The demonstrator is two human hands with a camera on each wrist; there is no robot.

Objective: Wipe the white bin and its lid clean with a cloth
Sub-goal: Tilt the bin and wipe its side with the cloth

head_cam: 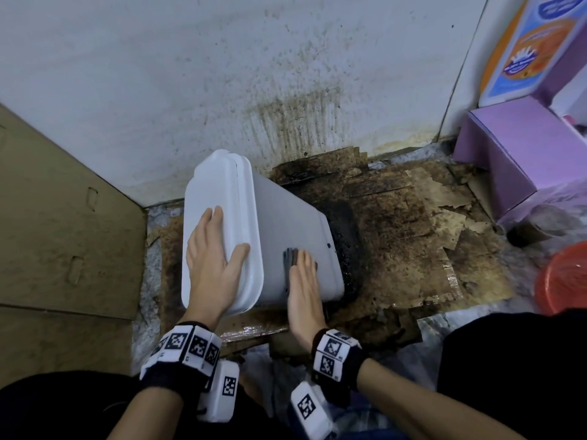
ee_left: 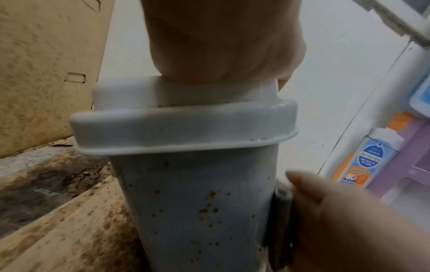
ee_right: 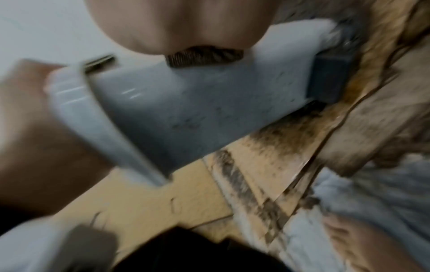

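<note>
The white bin (head_cam: 292, 223) is tilted on the floor, its top leaning toward me and to the left, with the white lid (head_cam: 216, 185) on it. My left hand (head_cam: 212, 249) lies flat on the lid with fingers straight and the thumb spread over the lid's edge. My right hand (head_cam: 303, 281) presses a grey cloth (head_cam: 290, 257) flat against the bin's upper side wall. In the left wrist view brown specks dot the bin (ee_left: 197, 202) below the lid's rim (ee_left: 184, 125). The blurred right wrist view shows the cloth (ee_right: 204, 55) under my palm.
Stained, torn cardboard (head_cam: 413, 233) covers the floor under the bin. A large cardboard box (head_cam: 57, 233) stands at left and a spattered wall (head_cam: 286, 90) behind. At right are a purple box (head_cam: 514, 154), a red basket (head_cam: 562, 281) and a soap bottle (ee_left: 367, 162).
</note>
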